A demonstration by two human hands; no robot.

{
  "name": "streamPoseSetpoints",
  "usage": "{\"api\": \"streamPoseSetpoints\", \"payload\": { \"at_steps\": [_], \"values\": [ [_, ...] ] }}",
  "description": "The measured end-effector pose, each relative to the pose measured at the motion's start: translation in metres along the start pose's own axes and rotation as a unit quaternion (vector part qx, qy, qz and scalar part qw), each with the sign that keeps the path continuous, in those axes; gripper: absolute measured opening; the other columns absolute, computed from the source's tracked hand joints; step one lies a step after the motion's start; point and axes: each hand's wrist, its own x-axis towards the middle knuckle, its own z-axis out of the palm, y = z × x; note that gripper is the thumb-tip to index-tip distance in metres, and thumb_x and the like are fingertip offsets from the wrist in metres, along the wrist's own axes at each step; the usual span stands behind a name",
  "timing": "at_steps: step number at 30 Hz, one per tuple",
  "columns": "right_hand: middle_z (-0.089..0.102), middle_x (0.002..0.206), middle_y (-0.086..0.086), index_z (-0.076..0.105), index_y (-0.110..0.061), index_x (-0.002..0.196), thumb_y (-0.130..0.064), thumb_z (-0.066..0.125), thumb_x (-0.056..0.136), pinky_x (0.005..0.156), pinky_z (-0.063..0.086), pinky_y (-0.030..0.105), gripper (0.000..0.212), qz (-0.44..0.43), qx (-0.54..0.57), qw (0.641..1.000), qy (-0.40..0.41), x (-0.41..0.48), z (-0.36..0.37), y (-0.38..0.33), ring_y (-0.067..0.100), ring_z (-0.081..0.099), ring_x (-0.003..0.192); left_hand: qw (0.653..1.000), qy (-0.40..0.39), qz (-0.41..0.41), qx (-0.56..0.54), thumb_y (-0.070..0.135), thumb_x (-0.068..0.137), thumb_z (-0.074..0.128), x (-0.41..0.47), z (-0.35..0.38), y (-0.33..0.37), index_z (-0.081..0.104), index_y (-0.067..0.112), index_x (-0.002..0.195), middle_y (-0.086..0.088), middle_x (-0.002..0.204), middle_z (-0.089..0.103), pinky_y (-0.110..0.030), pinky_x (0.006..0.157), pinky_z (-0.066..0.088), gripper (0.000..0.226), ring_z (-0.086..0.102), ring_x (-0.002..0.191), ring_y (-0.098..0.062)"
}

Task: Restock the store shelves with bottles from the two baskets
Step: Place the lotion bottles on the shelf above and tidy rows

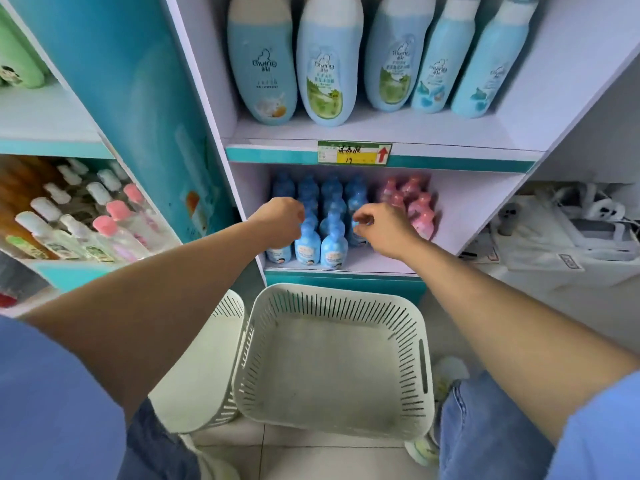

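Small blue bottles (334, 249) stand in tight rows on the lower shelf (384, 263), and a cluster of pink bottles (420, 209) stands to their right. My left hand (280, 220) is closed over the top of the front bottle in the leftmost blue row. My right hand (381, 226) pinches the cap of a blue bottle (356, 237) in the rightmost blue row. Two white slotted baskets sit on the floor below. The right basket (332, 294) shows a bare bottom, and the left basket (207, 358) is partly hidden behind it and my arm.
Tall light-blue bottles (325, 64) line the upper shelf, above a yellow price tag (355, 153). A teal divider (138, 98) separates a left bay holding clear bottles with pink and white caps (104, 220). White bags (571, 230) lie at right. My knees flank the baskets.
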Motion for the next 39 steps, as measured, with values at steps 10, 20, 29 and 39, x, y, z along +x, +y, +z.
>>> {"api": "streamPoseSetpoints", "payload": {
  "at_steps": [10, 20, 29, 39],
  "values": [
    [0.060, 0.126, 0.011, 0.054, -0.012, 0.129, -0.018, 0.072, 0.078, 0.094, 0.045, 0.031, 0.054, 0.016, 0.003, 0.998, -0.059, 0.059, 0.075, 0.057, 0.028, 0.057, 0.113, 0.998, -0.003, -0.043, -0.052, 0.007, 0.083, 0.063, 0.072, 0.070, -0.012, 0.041, 0.014, 0.138, -0.007, 0.140, 0.040, -0.038, 0.094, 0.048, 0.059, 0.055, 0.115, -0.034],
    [0.063, 0.110, 0.013, 0.061, -0.013, 0.110, -0.016, 0.074, 0.073, 0.080, 0.043, 0.033, 0.039, -0.049, -0.085, 0.991, -0.087, 0.089, 0.097, 0.056, 0.031, 0.059, 0.102, 0.998, -0.021, -0.034, 0.054, 0.005, 0.088, 0.059, 0.100, 0.101, -0.012, 0.046, 0.022, 0.133, -0.005, 0.134, 0.046, -0.040, 0.080, 0.046, 0.050, 0.057, 0.111, -0.035],
    [0.066, 0.102, 0.013, 0.062, -0.007, 0.093, -0.011, 0.077, 0.069, 0.073, 0.043, 0.031, 0.029, -0.048, -0.072, 0.995, -0.055, 0.099, 0.104, 0.051, 0.031, 0.061, 0.096, 0.993, 0.029, -0.018, 0.114, -0.008, 0.089, 0.046, 0.109, 0.102, -0.016, 0.048, 0.015, 0.132, -0.009, 0.132, 0.045, -0.040, 0.084, 0.049, 0.049, 0.057, 0.112, -0.036],
    [0.059, 0.113, 0.012, 0.058, -0.009, 0.104, -0.016, 0.073, 0.077, 0.080, 0.043, 0.033, 0.033, -0.048, -0.101, 0.992, -0.066, 0.102, 0.101, 0.045, 0.031, 0.056, 0.106, 0.996, 0.013, -0.035, 0.077, -0.003, 0.089, 0.051, 0.111, 0.101, -0.017, 0.049, 0.016, 0.130, -0.008, 0.136, 0.041, -0.041, 0.084, 0.047, 0.045, 0.055, 0.112, -0.037]
  ]
}}
